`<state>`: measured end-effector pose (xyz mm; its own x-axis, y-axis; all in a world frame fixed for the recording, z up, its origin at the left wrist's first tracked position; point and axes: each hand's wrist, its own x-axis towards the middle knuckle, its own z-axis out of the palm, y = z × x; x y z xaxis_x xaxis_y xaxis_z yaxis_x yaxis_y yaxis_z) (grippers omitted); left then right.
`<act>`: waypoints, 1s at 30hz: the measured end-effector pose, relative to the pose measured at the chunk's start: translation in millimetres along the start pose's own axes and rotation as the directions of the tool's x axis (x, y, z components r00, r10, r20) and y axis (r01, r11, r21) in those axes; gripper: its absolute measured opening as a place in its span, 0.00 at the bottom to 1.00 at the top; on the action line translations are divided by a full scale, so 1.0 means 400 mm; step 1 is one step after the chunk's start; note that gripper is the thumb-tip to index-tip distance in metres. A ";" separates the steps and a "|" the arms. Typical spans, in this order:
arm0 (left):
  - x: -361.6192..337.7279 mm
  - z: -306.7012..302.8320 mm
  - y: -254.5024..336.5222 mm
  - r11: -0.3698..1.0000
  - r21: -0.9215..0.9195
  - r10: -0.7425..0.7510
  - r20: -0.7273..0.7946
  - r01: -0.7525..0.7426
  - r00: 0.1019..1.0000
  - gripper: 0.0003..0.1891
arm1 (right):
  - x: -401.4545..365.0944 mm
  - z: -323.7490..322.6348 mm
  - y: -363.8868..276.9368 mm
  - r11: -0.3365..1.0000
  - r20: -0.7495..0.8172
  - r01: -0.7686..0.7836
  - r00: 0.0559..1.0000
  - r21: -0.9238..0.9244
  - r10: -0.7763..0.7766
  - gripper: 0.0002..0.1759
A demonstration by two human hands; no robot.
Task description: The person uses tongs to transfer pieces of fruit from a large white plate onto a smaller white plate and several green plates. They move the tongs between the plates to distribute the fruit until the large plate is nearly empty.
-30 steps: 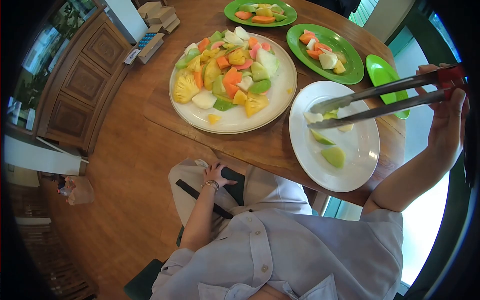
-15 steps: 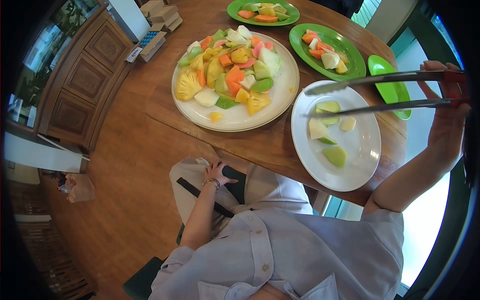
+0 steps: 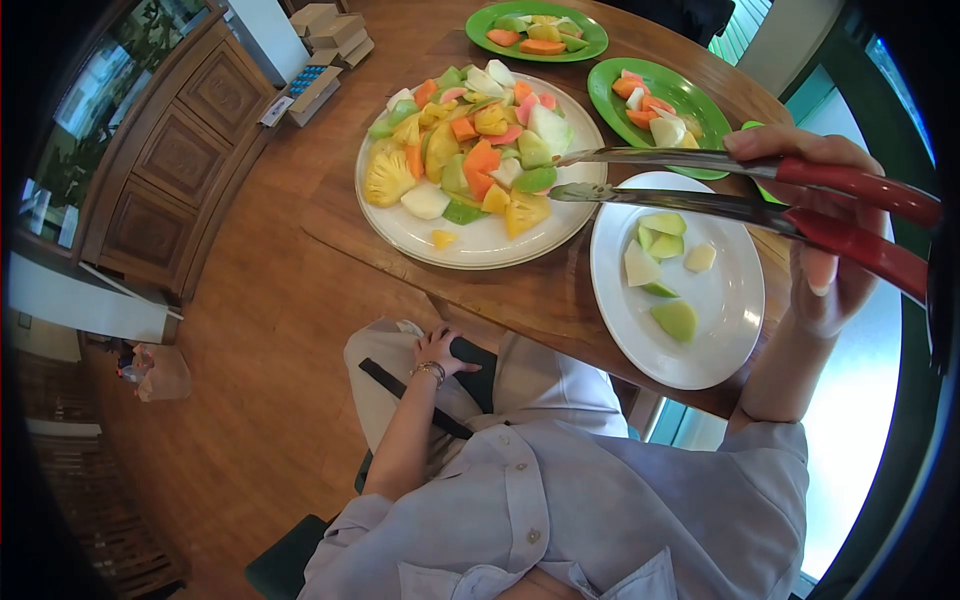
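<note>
My right hand (image 3: 825,200) is closed around the red handles of metal tongs (image 3: 690,200). The tongs' two tips are apart with nothing between them, at the right edge of a large round plate (image 3: 385,228) piled with cut fruit. Beneath the tongs lies a white oval plate (image 3: 720,350) holding several pale green and cream fruit pieces (image 3: 675,320). My left hand (image 3: 440,352) rests on my lap, fingers spread and lying flat, beside a dark patch (image 3: 473,375) whose kind I cannot make out.
Two green plates (image 3: 607,85) with cut fruit stand farther back on the wooden table (image 3: 470,292). Another green dish is mostly behind my right hand. Cardboard boxes (image 3: 325,30) and a wooden cabinet (image 3: 175,150) are at the left; a paper bag (image 3: 163,375) is on the floor.
My right hand has moved the tongs left, from above the oval plate to the edge of the fruit pile. My left hand stays on my lap.
</note>
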<state>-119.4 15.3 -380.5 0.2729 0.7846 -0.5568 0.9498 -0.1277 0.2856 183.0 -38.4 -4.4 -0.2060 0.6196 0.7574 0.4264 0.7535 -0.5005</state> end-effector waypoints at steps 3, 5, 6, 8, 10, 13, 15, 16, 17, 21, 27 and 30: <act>0.004 0.005 -0.003 1.000 0.001 0.000 0.000 0.000 1.000 0.44 | -0.006 0.016 0.007 0.999 -0.039 -0.047 0.998 0.024 0.048 0.35; 0.005 0.007 -0.004 1.000 0.006 0.005 -0.023 -0.005 1.000 0.43 | -0.009 0.021 0.016 0.999 -0.035 -0.041 0.999 0.017 0.042 0.35; 0.005 0.009 -0.005 1.000 0.007 0.008 -0.027 -0.007 1.000 0.43 | -0.010 0.041 0.010 0.991 -0.100 -0.087 0.990 0.105 0.098 0.35; 0.004 0.007 -0.003 1.000 0.006 0.009 -0.031 -0.008 0.999 0.43 | -0.009 0.044 0.019 0.991 -0.082 -0.078 0.993 0.104 0.087 0.34; 0.004 0.008 -0.003 1.000 0.017 0.003 -0.036 -0.002 0.999 0.43 | -0.010 0.048 0.026 0.992 -0.065 -0.069 0.995 0.104 0.077 0.34; 0.004 0.008 -0.004 1.000 0.019 0.013 -0.040 -0.012 0.999 0.43 | -0.012 0.052 0.029 0.991 -0.082 -0.060 0.994 0.116 0.070 0.34; 0.005 0.003 -0.002 1.000 0.014 0.003 -0.007 -0.003 1.000 0.44 | -0.012 0.050 0.032 0.994 -0.076 -0.018 0.997 0.109 0.027 0.33; 0.005 0.001 -0.001 1.000 0.008 -0.006 0.028 0.006 1.000 0.45 | -0.011 0.047 0.030 0.994 -0.076 -0.018 0.997 0.109 0.027 0.33; 0.004 0.003 -0.002 1.000 0.007 -0.006 0.028 0.006 1.000 0.45 | -0.010 0.042 0.026 0.995 -0.068 -0.015 0.997 0.099 0.022 0.32; 0.002 0.010 -0.005 1.000 0.016 0.015 -0.039 -0.015 0.999 0.42 | -0.008 0.014 0.023 0.999 -0.018 0.050 0.999 0.015 -0.049 0.30; 0.001 0.004 -0.001 1.000 0.013 0.012 -0.024 -0.012 1.000 0.43 | -0.012 -0.015 0.001 0.998 -0.052 -0.023 0.998 -0.063 0.020 0.31; 0.002 -0.001 0.002 1.000 0.010 0.000 0.002 0.000 1.000 0.43 | -0.010 -0.029 -0.003 0.997 -0.021 0.000 1.000 -0.081 -0.002 0.31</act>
<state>-118.4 15.8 -380.4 0.2732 0.7834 -0.5583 0.9513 -0.1338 0.2778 193.5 -44.3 -1.9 -0.1887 0.6136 0.7668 0.4960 0.7334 -0.4648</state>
